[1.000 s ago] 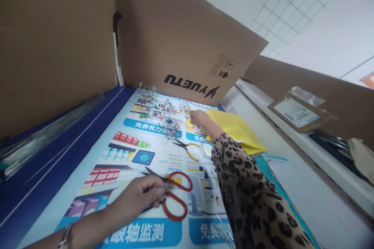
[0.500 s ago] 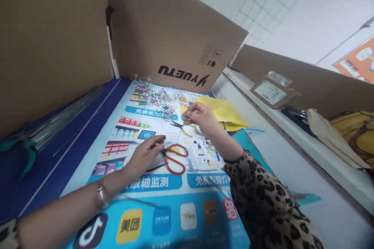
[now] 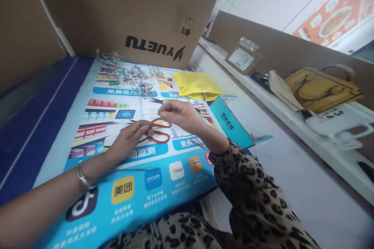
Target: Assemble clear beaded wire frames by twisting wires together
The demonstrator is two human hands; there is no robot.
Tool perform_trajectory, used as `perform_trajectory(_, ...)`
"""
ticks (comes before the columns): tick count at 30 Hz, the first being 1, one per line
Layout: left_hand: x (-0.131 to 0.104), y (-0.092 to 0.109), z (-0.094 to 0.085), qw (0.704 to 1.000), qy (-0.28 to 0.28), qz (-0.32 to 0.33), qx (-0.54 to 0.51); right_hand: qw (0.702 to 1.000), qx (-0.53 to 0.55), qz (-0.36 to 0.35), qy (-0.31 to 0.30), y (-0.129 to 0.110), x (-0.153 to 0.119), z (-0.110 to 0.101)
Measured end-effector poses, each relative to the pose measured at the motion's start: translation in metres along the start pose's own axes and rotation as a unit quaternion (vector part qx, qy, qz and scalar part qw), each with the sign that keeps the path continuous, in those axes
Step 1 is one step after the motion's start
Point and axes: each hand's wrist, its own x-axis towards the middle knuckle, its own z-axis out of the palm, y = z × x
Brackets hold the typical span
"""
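Observation:
My left hand (image 3: 133, 136) has its fingers pinched together at the red-handled scissors (image 3: 159, 137), over the printed sheet; what lies between the fingertips is too small to make out. Just right of it, my right hand (image 3: 179, 113) is curled with thumb and fingertips together above the scissor handles. Anything in that pinch is too fine to see. Dark-tipped pliers (image 3: 156, 101) lie beyond my right hand, their handles hidden behind it. Small tangled wire pieces (image 3: 143, 87) are spread on the sheet further back.
A yellow bag (image 3: 198, 85) and a teal packet (image 3: 230, 120) lie at the right. Cardboard panels (image 3: 117, 11) stand at the back and left. On the right ledge are a labelled brown packet (image 3: 241, 59), a yellow handbag (image 3: 321, 87) and a white plastic item (image 3: 339, 124).
The view has swung to the right and down. My right hand has come down closer to my left hand, over the scissor handles. My left fingers have drawn together.

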Motion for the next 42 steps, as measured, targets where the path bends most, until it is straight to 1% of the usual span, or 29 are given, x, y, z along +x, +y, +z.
perform_trajectory(2,0.002,-0.002,-0.001,0.999,0.031,-0.012,-0.014,0.993,-0.120,0.022,0.004,0.013,-0.023,-0.027)
perform_trajectory(4,0.004,-0.002,-0.001,0.997,0.057,-0.029,-0.043,0.972,-0.223,0.065,0.022,0.030,-0.054,-0.051)
perform_trajectory(6,0.004,-0.002,-0.001,0.994,0.072,-0.046,-0.073,0.951,-0.278,0.136,0.024,0.051,-0.090,-0.067)
perform_trajectory(7,0.003,-0.001,-0.001,0.993,0.075,-0.053,-0.080,0.941,-0.295,0.162,0.014,0.061,-0.108,-0.071)
perform_trajectory(8,0.003,-0.001,0.000,0.992,0.077,-0.059,-0.081,0.935,-0.304,0.182,0.009,0.070,-0.124,-0.071)
perform_trajectory(10,0.001,0.000,0.000,0.992,0.081,-0.070,-0.070,0.933,-0.310,0.184,-0.002,0.087,-0.150,-0.065)
perform_trajectory(13,0.001,0.000,0.000,0.990,0.087,-0.090,-0.060,0.923,-0.351,0.155,0.017,0.101,-0.170,-0.046)
perform_trajectory(16,0.002,0.000,0.000,0.987,0.090,-0.112,-0.076,0.897,-0.416,0.142,0.038,0.106,-0.170,-0.031)
perform_trajectory(18,0.002,0.000,0.000,0.985,0.085,-0.123,-0.083,0.879,-0.454,0.140,0.028,0.104,-0.167,-0.026)
perform_trajectory(20,0.001,0.000,-0.001,0.986,0.076,-0.134,-0.069,0.862,-0.488,0.137,-0.002,0.101,-0.164,-0.025)
perform_trajectory(23,0.001,-0.001,-0.002,0.986,0.071,-0.145,-0.047,0.836,-0.528,0.133,-0.062,0.094,-0.158,-0.028)
perform_trajectory(26,0.001,-0.004,-0.002,0.986,0.064,-0.142,-0.057,0.820,-0.544,0.135,-0.114,0.088,-0.150,-0.033)
perform_trajectory(30,0.002,-0.003,-0.002,0.988,0.057,-0.139,-0.044,0.811,-0.539,0.156,-0.166,0.086,-0.140,-0.042)
perform_trajectory(33,0.002,-0.002,-0.003,0.986,0.055,-0.153,-0.045,0.809,-0.526,0.188,-0.185,0.091,-0.138,-0.054)
perform_trajectory(36,0.003,-0.006,-0.003,0.985,0.052,-0.160,-0.048,0.812,-0.516,0.196,-0.188,0.099,-0.139,-0.069)
perform_trajectory(39,0.004,-0.013,-0.004,0.986,0.054,-0.151,-0.044,0.822,-0.501,0.196,-0.186,0.105,-0.140,-0.080)
perform_trajectory(42,0.005,-0.016,-0.004,0.987,0.051,-0.146,-0.036,0.834,-0.488,0.207,-0.153,0.107,-0.143,-0.086)
